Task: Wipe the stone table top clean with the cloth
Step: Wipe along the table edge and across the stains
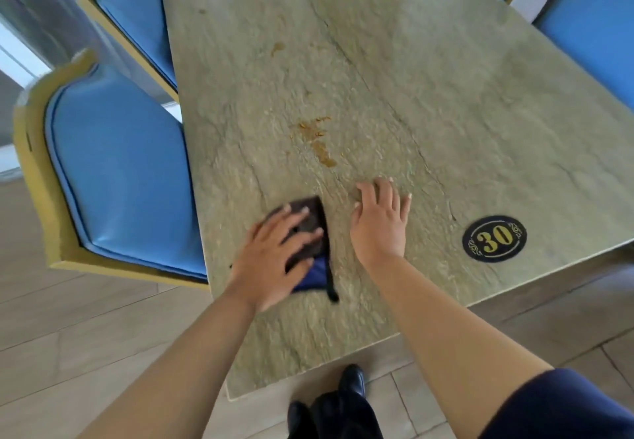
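A restaurant: numbered table badge (494,238), matching blue chairs (127,177).

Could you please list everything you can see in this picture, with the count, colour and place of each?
table: one, greenish-beige stone, fills the middle of the view
cloth: one, dark with a blue underside, on the table near its left edge
stains: several, orange-brown, up the table beyond the cloth
number plate: one, black oval with gold 30, near the table's right front corner
chairs: four in part, blue seats with yellow frames, two on each side
floor: pale wood-look planks, around the table
shoes: black, below the near table edge
left hand: flat on the cloth
right hand: fingers spread on the bare table beside the cloth
sleeve: dark blue, right arm
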